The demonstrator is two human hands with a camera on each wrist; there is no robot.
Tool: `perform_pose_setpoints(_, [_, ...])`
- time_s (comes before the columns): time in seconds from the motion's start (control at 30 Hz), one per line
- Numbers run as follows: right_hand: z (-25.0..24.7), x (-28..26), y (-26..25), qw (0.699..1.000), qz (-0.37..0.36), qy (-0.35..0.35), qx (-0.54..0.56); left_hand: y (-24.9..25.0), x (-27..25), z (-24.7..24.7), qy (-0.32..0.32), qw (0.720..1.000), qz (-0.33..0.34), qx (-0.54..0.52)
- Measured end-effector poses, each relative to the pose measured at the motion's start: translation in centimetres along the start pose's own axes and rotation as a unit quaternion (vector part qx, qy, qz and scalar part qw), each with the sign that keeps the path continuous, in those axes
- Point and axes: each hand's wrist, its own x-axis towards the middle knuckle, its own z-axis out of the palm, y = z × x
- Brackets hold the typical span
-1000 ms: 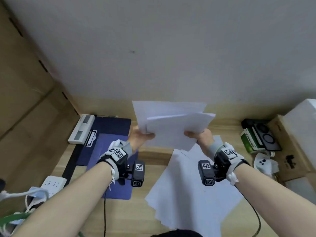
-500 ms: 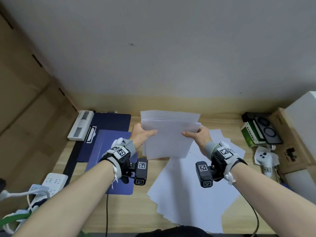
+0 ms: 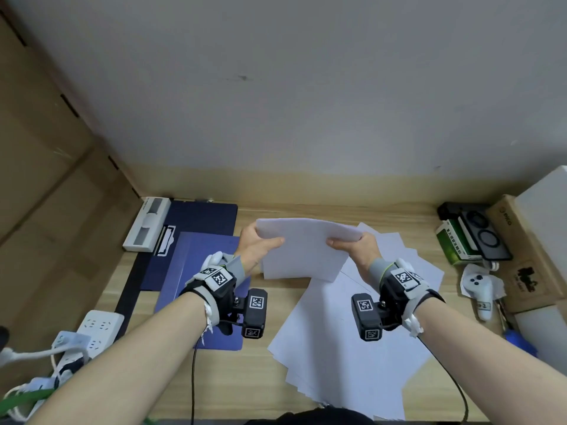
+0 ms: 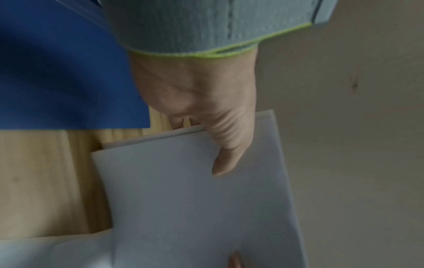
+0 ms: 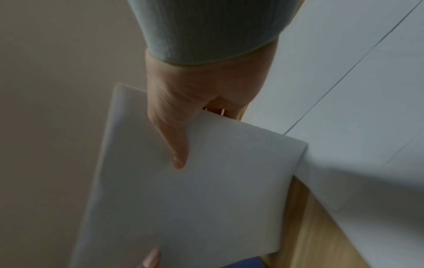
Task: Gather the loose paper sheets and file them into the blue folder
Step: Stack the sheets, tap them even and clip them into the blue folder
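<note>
Both hands hold one small stack of white sheets (image 3: 302, 253) upright over the wooden desk, its lower edge near the desktop. My left hand (image 3: 257, 243) pinches its left side, thumb (image 4: 226, 156) on the front and the other fingers hidden behind. My right hand (image 3: 352, 245) pinches the right side the same way, thumb (image 5: 174, 145) on the stack (image 5: 195, 190). More loose sheets (image 3: 352, 348) lie fanned on the desk below and to the right. The blue folder (image 3: 196, 271) lies open at the left, partly under my left wrist.
A white stapler-like device (image 3: 147, 223) sits at the far left by the folder's clip. A power strip (image 3: 95, 329) with cables is at the near left. Boxes (image 3: 460, 243), a white controller (image 3: 478, 283) and a cardboard box (image 3: 521, 256) crowd the right side.
The held sheets have come down from high against the wall to just above the desk, and their edges are now squared together. Both hands kept their hold.
</note>
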Motion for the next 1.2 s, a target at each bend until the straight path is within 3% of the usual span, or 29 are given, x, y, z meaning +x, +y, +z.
perform_pose_setpoints(0.3, [1.2,-0.5,0.0,1.0,-0.009,0.013,0.005,-1.1,-0.3,0.3,-0.018,0.999,-0.005,-0.031])
perform_pose_setpoints(0.47, [1.3,-1.0,2.7,0.998,0.042,0.019,-0.043,-3.0,-0.5,0.4,-0.028,0.999,-0.026,0.015])
perform_pose_setpoints(0.73, [1.7,-0.4,1.7,0.999,0.016,0.039,0.002,-0.5,0.2,0.2,-0.005,1.0,-0.002,0.002])
perform_pose_setpoints(0.93, [2.7,-0.6,4.5,0.999,0.044,0.021,-0.019,-3.9,0.1,0.5,0.003,0.999,-0.05,0.018])
perform_pose_setpoints(1.07, [3.0,-0.2,4.6,0.999,0.03,0.032,0.031,-4.0,0.6,0.7,0.014,1.0,-0.018,-0.005])
perform_pose_setpoints(1.2, [3.4,-0.3,6.5,0.997,0.059,0.049,-0.004,-5.9,0.7,0.8,0.013,0.999,-0.031,-0.007])
